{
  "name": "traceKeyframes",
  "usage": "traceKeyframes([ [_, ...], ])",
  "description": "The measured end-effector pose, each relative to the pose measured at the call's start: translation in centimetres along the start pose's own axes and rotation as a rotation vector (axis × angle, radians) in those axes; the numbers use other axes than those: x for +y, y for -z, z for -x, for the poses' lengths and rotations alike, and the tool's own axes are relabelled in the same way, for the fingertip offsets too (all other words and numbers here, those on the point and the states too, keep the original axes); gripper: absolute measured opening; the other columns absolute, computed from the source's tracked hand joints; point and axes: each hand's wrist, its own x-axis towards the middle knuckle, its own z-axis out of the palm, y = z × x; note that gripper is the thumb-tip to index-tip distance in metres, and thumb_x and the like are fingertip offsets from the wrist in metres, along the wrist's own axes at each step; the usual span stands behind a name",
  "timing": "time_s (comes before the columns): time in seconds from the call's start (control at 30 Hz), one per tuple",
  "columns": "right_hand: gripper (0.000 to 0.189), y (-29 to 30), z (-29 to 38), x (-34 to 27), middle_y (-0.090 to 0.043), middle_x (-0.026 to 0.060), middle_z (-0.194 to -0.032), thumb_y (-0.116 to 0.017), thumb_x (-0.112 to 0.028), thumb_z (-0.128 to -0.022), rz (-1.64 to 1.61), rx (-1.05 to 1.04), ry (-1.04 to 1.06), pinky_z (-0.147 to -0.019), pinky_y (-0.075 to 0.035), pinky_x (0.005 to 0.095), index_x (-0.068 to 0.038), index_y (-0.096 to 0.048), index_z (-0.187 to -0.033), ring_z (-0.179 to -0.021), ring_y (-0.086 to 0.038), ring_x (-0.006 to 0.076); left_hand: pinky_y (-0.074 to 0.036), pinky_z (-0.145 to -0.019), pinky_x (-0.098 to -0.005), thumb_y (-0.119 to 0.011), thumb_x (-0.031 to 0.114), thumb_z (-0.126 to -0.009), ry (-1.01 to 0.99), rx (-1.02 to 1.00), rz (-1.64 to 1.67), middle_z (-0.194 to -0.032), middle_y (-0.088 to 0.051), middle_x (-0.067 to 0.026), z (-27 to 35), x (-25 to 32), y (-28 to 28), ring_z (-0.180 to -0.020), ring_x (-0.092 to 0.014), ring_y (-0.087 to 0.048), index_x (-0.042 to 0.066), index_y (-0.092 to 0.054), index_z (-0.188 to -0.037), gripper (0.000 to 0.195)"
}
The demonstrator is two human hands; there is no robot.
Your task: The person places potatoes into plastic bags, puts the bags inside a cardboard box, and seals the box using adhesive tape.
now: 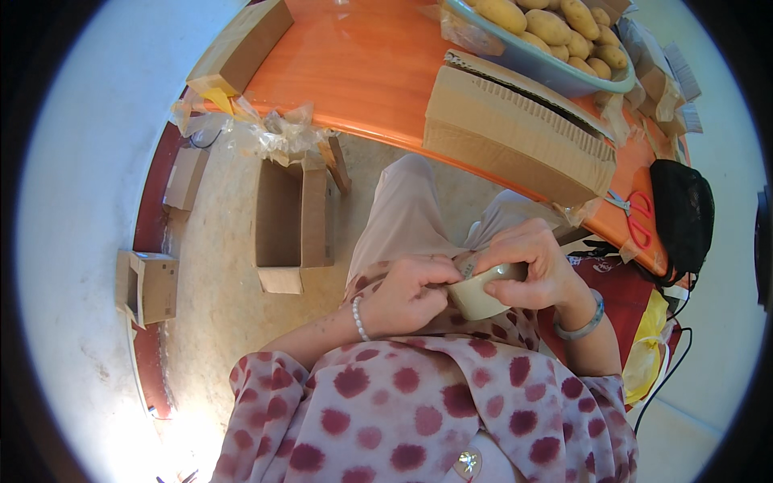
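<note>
A roll of clear packing tape (pixel 480 299) is held above my lap. My right hand (pixel 531 265) grips it, the thumb on its outer face and the fingers over the top. My left hand (pixel 413 293) is at the roll's left edge, thumb and forefinger pinched together; whether a tape end is between them cannot be told. Beyond my hands, a flattened-looking long cardboard box (pixel 513 133) lies along the near edge of the orange table (pixel 350 60). Red-handled scissors (pixel 637 217) rest to its right, near the table's corner.
A basin (pixel 580 87) of potatoes (pixel 546 27) stands behind the box. Another cardboard box (pixel 241 48) sits at the table's left end, with crumpled clear tape (pixel 284 130) hanging nearby. A black mesh bag (pixel 682 217) is at right. An open carton (pixel 290 217) and smaller boxes (pixel 154 287) are below.
</note>
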Motion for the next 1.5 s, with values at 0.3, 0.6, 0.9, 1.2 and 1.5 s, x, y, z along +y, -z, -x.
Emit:
traceKeyframes([
  [0.3, 0.016, -0.1, 0.1, 0.2, -0.058, 0.0105, -0.059, -0.067, -0.011, -0.06, -0.004, 0.005, 0.015, -0.047, -0.037, 0.0295, 0.0, -0.066, -0.072, -0.05, -0.055, 0.022, -0.045, -0.075, -0.0296, -0.052, -0.001, -0.078, 0.129, -0.044, 0.011, -0.082, -0.062, -0.009, 0.2, 0.8, 0.0, -0.081, -0.018, -0.057, -0.006, -0.063, -0.092, 0.018],
  [0.6, 0.013, 0.4, 0.3, -0.2, -0.059, 0.0117, -0.062, -0.062, -0.008, -0.06, 0.137, 0.084, 0.087, -0.049, -0.043, 0.0317, -0.002, -0.063, -0.071, -0.054, -0.057, 0.0272, -0.048, -0.069, -0.023, -0.055, -0.003, -0.082, 0.213, 0.351, 0.181, -0.089, -0.062, -0.005, -0.1, 2.1, -1.2, -0.084, -0.01, -0.058, -0.002, -0.06, -0.104, 0.023],
  [0.9, 0.016, -1.3, 0.1, -1.2, -0.055, 0.0074, -0.06, -0.067, -0.007, -0.06, 0.546, 0.27, 0.313, -0.046, -0.041, 0.0333, -0.004, -0.06, -0.074, -0.052, -0.056, 0.0264, -0.048, -0.059, -0.0181, -0.067, 0.003, -0.082, 0.37, 0.334, 0.119, -0.084, -0.063, -0.0004, 0.6, 2.4, 0.0, -0.071, -0.003, -0.057, -0.001, -0.062, -0.092, 0.012],
  [1.2, 0.011, -4.1, -1.0, -1.3, -0.047, 0.0031, -0.055, -0.064, -0.009, -0.063, 0.941, 0.309, 0.405, -0.048, -0.04, 0.0332, -0.005, -0.057, -0.07, -0.049, -0.05, 0.0209, -0.048, -0.055, -0.0225, -0.067, 0.004, -0.075, 0.158, 0.443, -0.492, -0.073, -0.065, -0.0095, -0.4, 1.9, 0.6, -0.06, -0.009, -0.06, -0.001, -0.064, -0.078, 0.007],
  [1.5, 0.017, -3.5, -0.9, 0.3, -0.055, 0.0087, -0.06, -0.067, -0.005, -0.061, 0.628, 0.312, 0.323, -0.048, -0.043, 0.0341, -0.004, -0.063, -0.078, -0.053, -0.055, 0.0275, -0.044, -0.052, -0.0225, -0.062, 0.001, -0.073, 0.177, 0.375, -0.458, -0.067, -0.061, -0.005, -0.7, 1.2, 1.2, -0.056, -0.007, -0.055, -0.002, -0.062, -0.076, 0.004],
])
